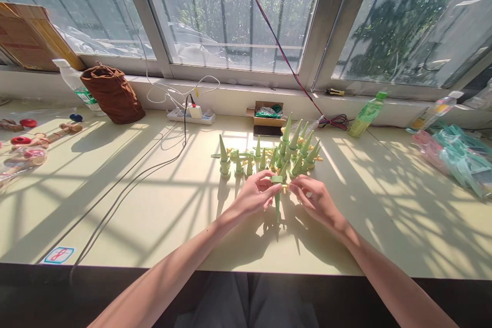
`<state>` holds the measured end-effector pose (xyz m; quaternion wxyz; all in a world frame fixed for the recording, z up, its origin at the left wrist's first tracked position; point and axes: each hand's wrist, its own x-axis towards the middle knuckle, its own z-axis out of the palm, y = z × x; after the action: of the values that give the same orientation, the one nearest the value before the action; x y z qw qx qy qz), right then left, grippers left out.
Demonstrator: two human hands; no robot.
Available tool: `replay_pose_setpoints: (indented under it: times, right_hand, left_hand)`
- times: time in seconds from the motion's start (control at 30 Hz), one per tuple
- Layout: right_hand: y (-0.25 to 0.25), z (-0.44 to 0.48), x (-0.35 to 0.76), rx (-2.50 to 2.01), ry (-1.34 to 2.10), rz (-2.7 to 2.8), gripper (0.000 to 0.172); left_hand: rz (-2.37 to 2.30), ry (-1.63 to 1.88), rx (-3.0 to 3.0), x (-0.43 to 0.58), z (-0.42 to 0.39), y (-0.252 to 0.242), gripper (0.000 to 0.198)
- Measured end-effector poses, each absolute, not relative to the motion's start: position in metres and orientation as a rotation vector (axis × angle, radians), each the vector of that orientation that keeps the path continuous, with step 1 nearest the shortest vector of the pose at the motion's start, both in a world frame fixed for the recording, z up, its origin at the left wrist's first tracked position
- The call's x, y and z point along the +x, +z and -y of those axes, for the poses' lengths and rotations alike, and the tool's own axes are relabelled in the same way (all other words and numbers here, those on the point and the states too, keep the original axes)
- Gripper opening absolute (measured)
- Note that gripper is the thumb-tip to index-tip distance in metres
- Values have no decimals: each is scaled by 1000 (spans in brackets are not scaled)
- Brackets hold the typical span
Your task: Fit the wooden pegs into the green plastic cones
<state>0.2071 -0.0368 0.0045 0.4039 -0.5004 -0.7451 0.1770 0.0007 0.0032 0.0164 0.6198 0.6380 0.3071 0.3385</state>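
Observation:
In front of me my left hand (258,190) is closed on a green cone-shaped piece (277,207), held with its pointed tip down and its wide flat end up. A small yellow piece (285,188) sticks out at its side. My right hand (310,193) pinches at that yellow piece with thumb and forefinger; the fingertips partly hide it. Just beyond both hands stands a cluster of similar green cones (294,146), points up, some with yellow bits at their sides. A looser row of green cones (224,159) stands to the left of the cluster.
Behind the cones lies a small open cardboard box (268,122). A power strip (207,118) feeds a black cable (154,166) across the table. Bottles, a brown pouch (112,93) and wooden toys (38,139) are left; a green bottle (367,115) and plastic-wrapped items (457,156) are right.

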Motion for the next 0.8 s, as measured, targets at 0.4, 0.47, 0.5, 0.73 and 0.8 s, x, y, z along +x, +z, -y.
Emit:
replay_pose_setpoints:
  times: [0.4, 0.47, 0.5, 0.73, 0.8]
  right_hand:
    - [3, 36, 207, -1215, 453, 1938, 21]
    - [2, 36, 206, -1236, 474, 1961, 31]
    - [2, 36, 206, -1239, 501, 1970, 35]
    - [6, 36, 204, -1299, 574, 1904, 35]
    - [8, 37, 204, -1296, 585, 1878, 26]
  left_hand:
    - [-741, 805, 1613, 2, -3, 10, 36]
    - [-741, 829, 1683, 2, -2, 10, 33]
    - [-740, 840, 1715, 3, -1, 9, 32]
    - [-762, 870, 1689, 4, -3, 8, 32]
    - [-775, 867, 1642, 3, -4, 9, 34]
